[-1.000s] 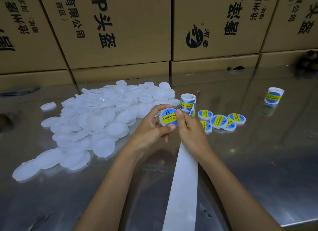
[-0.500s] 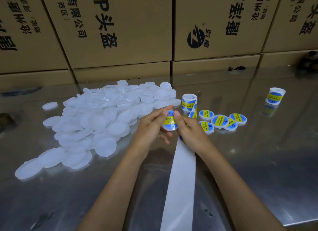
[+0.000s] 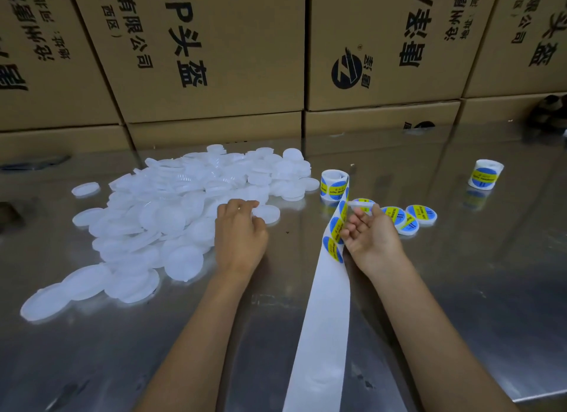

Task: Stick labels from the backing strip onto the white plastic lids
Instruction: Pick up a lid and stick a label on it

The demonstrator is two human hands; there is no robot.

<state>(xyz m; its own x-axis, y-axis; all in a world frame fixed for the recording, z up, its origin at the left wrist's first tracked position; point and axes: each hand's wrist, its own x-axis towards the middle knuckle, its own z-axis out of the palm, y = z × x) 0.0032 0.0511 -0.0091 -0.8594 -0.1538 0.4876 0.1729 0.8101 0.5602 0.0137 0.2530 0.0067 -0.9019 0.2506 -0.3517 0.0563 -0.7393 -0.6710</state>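
White lids heaped on bench; our left hand pinches one at pile edge, right hand grips labelled lid w/ backing strip.

Lids: translucent white, unpatterned. Labels: blue discs crossed by a yellow band (black lettering). Backing strip: plain white. Table: reflective grey metal. Boxes: brown cardboard, black print.

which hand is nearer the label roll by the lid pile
Right. The right hand holds the strip that trails from the roll, just below it; the left hand is farther off, at the lid pile.
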